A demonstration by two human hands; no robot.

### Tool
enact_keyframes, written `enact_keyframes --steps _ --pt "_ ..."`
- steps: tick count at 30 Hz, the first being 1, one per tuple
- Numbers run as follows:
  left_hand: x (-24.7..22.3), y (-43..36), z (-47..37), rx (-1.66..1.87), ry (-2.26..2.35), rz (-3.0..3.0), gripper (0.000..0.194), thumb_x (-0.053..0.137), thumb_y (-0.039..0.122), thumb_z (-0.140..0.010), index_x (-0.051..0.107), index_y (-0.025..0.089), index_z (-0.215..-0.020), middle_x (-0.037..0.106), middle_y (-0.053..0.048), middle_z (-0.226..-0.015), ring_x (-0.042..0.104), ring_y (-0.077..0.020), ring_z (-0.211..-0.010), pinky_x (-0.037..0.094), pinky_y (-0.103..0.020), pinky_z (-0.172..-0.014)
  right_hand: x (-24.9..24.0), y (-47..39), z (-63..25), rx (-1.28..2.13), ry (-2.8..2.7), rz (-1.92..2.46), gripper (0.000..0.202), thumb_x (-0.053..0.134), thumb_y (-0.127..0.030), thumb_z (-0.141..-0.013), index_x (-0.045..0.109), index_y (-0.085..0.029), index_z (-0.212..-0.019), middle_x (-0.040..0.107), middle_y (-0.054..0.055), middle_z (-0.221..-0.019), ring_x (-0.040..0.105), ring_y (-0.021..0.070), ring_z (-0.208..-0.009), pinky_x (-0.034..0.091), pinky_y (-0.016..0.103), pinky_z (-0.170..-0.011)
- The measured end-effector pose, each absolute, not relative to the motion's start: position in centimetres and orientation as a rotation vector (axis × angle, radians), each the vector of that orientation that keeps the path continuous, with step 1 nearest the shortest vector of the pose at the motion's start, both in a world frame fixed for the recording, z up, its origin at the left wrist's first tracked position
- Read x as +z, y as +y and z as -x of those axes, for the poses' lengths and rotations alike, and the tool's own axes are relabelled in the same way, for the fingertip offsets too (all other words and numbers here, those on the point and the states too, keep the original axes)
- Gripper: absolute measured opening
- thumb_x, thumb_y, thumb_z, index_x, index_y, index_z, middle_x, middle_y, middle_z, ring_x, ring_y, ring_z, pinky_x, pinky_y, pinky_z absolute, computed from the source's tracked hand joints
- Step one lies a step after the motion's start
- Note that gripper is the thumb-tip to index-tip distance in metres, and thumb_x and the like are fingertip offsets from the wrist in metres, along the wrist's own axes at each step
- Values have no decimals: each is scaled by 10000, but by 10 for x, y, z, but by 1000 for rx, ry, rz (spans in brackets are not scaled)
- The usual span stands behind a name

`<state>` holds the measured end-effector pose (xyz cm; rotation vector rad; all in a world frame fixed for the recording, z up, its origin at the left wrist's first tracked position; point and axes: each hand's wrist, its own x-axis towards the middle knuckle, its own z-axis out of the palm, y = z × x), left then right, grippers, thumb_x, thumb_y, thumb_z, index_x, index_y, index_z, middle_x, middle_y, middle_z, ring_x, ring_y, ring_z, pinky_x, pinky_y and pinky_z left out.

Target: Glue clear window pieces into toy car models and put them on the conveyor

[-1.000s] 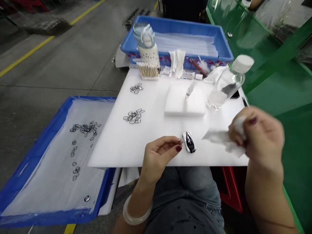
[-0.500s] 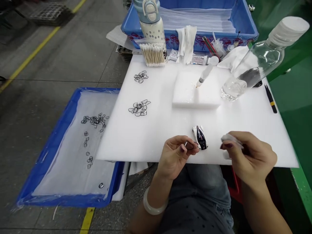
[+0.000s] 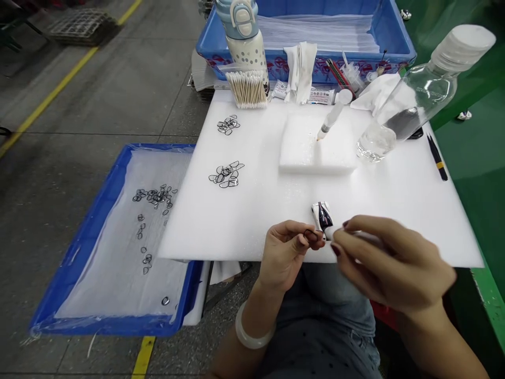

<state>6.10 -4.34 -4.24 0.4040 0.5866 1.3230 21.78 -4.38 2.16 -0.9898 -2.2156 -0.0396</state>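
My left hand pinches a small dark ring-shaped part between thumb and fingertips, over the board's front edge. My right hand is closed on a white cloth, mostly hidden behind its fingers. Its fingertips are close to the left hand's, on the right. Just behind both hands lies a white and black toy car, its front end partly covered. Two loose piles of similar thin rings, a nearer pile and a farther pile, lie on the left of the white board.
On a white foam block a small syringe stands tilted. To its right are a clear bottle and tweezers. Cotton swabs and a drinking bottle stand at the back. A blue tray holds more rings.
My right hand has moved left with the cloth, up to the fingertips of my left hand. The left hand has shifted slightly right, keeping hold of the ring-shaped part.
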Motion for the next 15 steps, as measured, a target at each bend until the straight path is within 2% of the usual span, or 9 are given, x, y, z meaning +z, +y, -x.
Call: enact_keyframes --steps 3,7,11,15 --pt "-42 -43 -61 1328 608 -400 217 934 353 -584 782 246 -694 744 11 -654 709 -110 -606 617 -181 -607 25 -44 -221 -91 -2116 1033 148 687 -103 -851 665 -173 -979 645 57 -951 602 84 -684 503 213 -575" --pt "-44 -45 -58 1306 601 -404 201 928 345 -605 782 250 -704 738 30 -657 680 -72 -584 578 -134 -597 13 -41 -208 26 -2105 909 163 661 -125 -879 672 -138 -1041 629 87 -1008 614 97 -723 519 220 -595" --pt "-45 -48 -57 1301 602 -413 150 908 314 -657 790 253 -726 755 37 -703 681 -44 -626 549 -83 -632 11 -39 -208 191 -2202 816 123 609 -146 -906 668 -125 -1012 624 104 -1036 585 94 -687 497 234 -552" --pt "-44 -49 -58 1310 584 -438 180 912 335 -639 792 248 -741 768 14 -721 708 -72 -641 586 -111 -646 21 -39 -228 409 -2196 855 118 614 -127 -902 683 -167 -990 632 72 -1040 553 60 -614 476 226 -534"
